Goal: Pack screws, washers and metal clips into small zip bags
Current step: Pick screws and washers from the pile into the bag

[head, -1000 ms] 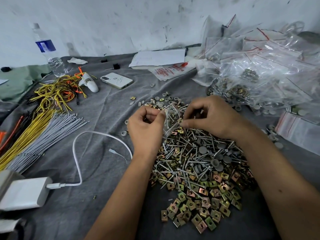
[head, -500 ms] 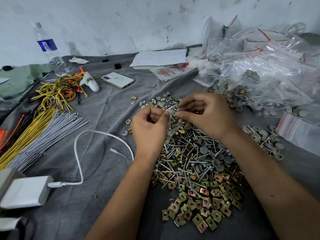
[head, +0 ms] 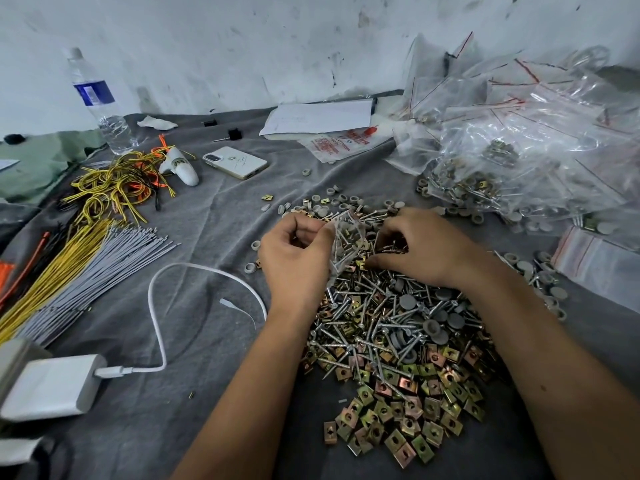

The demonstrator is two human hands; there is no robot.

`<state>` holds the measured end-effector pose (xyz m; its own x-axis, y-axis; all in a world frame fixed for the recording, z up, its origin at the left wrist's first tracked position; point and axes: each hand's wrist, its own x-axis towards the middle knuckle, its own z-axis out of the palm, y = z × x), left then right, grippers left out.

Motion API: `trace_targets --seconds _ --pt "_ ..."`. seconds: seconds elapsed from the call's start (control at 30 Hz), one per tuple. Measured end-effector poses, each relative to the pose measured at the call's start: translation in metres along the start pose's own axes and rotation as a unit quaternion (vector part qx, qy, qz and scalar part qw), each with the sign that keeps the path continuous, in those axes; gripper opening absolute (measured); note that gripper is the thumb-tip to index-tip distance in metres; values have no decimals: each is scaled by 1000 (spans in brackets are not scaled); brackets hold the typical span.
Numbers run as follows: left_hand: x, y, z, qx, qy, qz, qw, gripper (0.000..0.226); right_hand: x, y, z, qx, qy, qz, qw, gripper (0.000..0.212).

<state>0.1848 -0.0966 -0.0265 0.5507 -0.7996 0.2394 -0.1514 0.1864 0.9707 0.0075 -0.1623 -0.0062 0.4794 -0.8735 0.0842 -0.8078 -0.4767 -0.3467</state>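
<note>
1. While both hands work over the middle of the grey cloth (head: 214,216), the far left has a water bottle (head: 98,102) standing by the wall, with a tangle of yellow and orange wires (head: 114,188) just in front of it.
2. Nearer on the left there's a fan of grey and yellow ties (head: 79,268), plus a white charger (head: 52,386) with its cable (head: 156,306) looping toward the middle.
3. A phone (head: 235,162) lies flat, far of centre.
4. Left hand (head: 298,258) is curled, pinching a small zip bag (head: 346,237) with screws already inside.
5. That bag sits at the far end of the big pile of screws (head: 367,327), grey washers (head: 431,323) and metal clips (head: 398,420).
6. Right hand (head: 426,247) has its fingers curled down into the pile just right of the bag; can't tell what it's actually got hold of.
7. Far right is a heap of filled bags (head: 519,157).
</note>
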Motion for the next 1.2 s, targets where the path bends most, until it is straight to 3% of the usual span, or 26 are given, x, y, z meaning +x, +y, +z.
trace_targets --seconds 0.17,0.37,0.7,0.83,0.93,1.07,1.2 --pt "0 0 0 6 7 -3 1000 20 -3 1 -2 81 6 -4 997 25" --pt "0 1 -1 -1 9 -9 1000 21 -3 4 -3 208 107 23 972 21" --pt "1 -1 -1 -4 13 -4 1000 18 -3 3 -2 208 189 29 959 27" --pt "1 0 -1 -4 8 -1 1000 18 -4 1 -6 303 234 37 923 37" --pt "1 0 -1 -9 6 -2 1000 20 -5 -3 -7 382 230 37 894 34" --pt "0 1 0 -13 -10 3 1000 18 -6 -13 -2 459 234 -35 856 28" --pt "-1 3 0 -14 -24 3 1000 19 -6 -23 5 440 193 -81 873 22"
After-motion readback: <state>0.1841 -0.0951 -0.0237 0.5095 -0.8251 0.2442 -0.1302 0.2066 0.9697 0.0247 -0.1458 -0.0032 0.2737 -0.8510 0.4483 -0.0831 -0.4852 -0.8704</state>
